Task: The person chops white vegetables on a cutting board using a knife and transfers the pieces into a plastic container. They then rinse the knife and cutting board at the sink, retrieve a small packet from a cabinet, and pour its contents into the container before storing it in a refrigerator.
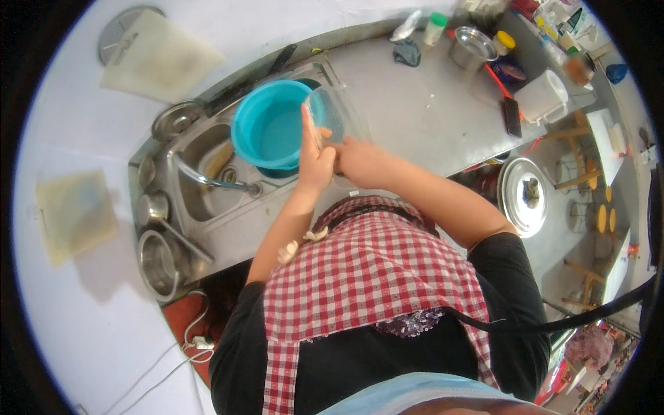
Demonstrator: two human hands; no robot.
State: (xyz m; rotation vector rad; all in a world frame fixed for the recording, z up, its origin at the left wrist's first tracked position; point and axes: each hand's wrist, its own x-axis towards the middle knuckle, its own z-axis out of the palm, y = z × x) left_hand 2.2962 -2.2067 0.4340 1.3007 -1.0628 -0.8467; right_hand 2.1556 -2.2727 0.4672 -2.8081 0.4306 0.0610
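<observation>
My left hand grips the edge of a clear plastic container, which is tilted up on its side at the rim of a turquoise plastic basin. Just to the right, my right hand is curled in a fist against the container's near end. Its fingertips are hidden, so whether it holds anything is unclear. Water appears to stand in the basin. The basin rests at the right side of a stainless steel sink, by a curved chrome faucet.
Left of the sink are a metal saucepan and a steel bowl. Cutting boards hang on the wall. Along the counter at right stand a steel pot, a white plastic jug and a dark phone-like object. A lidded pot sits lower right.
</observation>
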